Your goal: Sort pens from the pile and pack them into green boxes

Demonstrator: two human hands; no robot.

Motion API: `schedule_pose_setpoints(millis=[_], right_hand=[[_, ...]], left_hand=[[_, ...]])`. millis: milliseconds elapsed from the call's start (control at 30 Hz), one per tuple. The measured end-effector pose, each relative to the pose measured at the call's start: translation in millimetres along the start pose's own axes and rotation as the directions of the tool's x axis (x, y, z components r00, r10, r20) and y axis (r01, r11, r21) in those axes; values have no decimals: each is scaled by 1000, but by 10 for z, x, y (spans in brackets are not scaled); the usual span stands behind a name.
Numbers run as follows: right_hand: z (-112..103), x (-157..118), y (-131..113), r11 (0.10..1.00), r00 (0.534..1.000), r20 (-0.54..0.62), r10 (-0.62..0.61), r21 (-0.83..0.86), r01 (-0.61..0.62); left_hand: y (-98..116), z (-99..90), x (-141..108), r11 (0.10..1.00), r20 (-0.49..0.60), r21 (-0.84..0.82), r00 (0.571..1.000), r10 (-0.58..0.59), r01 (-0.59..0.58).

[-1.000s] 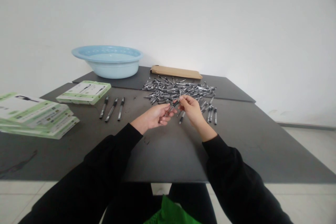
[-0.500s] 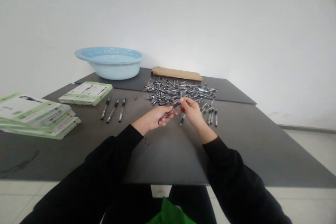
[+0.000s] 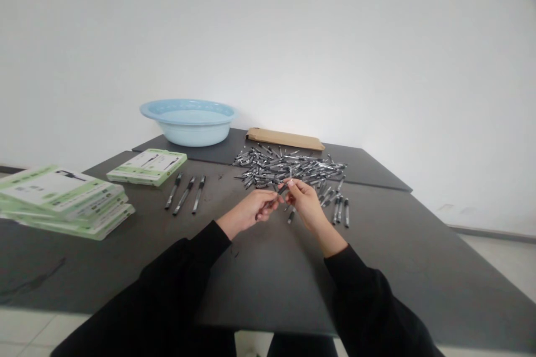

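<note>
My left hand (image 3: 251, 209) is closed around the lower part of a dark-gripped pen (image 3: 283, 188), held slanted above the table. At the pen's upper end, my right hand (image 3: 305, 203) has thumb and forefinger pinched; its fingers partly hide that end. Just behind both hands lies a loose heap of clear-and-black pens (image 3: 288, 164). Beneath my right hand, one pen (image 3: 291, 215) points toward me. Several pens (image 3: 341, 212) lie side by side to its right. Left of my hands, three pens (image 3: 184, 195) are laid apart in a slanting row.
Green-and-white pen boxes (image 3: 62, 201) are stacked at the left edge, with more flat boxes (image 3: 148, 166) behind them. A light-blue basin (image 3: 192, 131) stands at the back left. Behind the heap lies a brown cardboard piece (image 3: 285, 138) on the dark table (image 3: 268, 284).
The view has tilted up, so everything sits lower in the picture. Both hands remain together at the pen, with slight finger movement.
</note>
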State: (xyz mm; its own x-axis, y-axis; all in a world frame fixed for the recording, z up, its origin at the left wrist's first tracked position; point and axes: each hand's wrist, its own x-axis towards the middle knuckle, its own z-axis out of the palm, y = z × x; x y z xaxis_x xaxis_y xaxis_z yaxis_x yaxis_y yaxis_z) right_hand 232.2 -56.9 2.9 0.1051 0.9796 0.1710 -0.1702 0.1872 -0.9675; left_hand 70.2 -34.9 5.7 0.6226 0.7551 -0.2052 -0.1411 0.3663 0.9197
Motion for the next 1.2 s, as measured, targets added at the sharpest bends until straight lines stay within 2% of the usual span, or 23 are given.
schedule_pose_setpoints(millis=[100,233,333,433,533,767,1200], right_hand=[[16,0,15,1000,999,-35,-27,-1,27],[18,3,16,999,999,-42,-18,35,19],[-12,15,-5,995,997,-75,-21,92,28],[-46,25,-40,990,994,-105,-28,132,42],[-58,27,-63,987,992,-123,-18,155,37],[-74,42,-40,987,991,-128,-39,148,58],[-65,45,-32,994,980,-176,-92,42,101]], left_hand=[[24,-13,-20,999,37,-30,999,-40,41],[38,-73,-32,981,170,-83,972,-161,177],[42,-130,-25,972,247,-134,956,-156,193],[44,-150,-20,971,276,-154,951,-137,185],[26,-123,-22,979,250,-128,961,-121,157],[-47,-64,-4,1000,128,-16,991,24,-22],[-70,-50,23,970,37,210,993,116,-121]])
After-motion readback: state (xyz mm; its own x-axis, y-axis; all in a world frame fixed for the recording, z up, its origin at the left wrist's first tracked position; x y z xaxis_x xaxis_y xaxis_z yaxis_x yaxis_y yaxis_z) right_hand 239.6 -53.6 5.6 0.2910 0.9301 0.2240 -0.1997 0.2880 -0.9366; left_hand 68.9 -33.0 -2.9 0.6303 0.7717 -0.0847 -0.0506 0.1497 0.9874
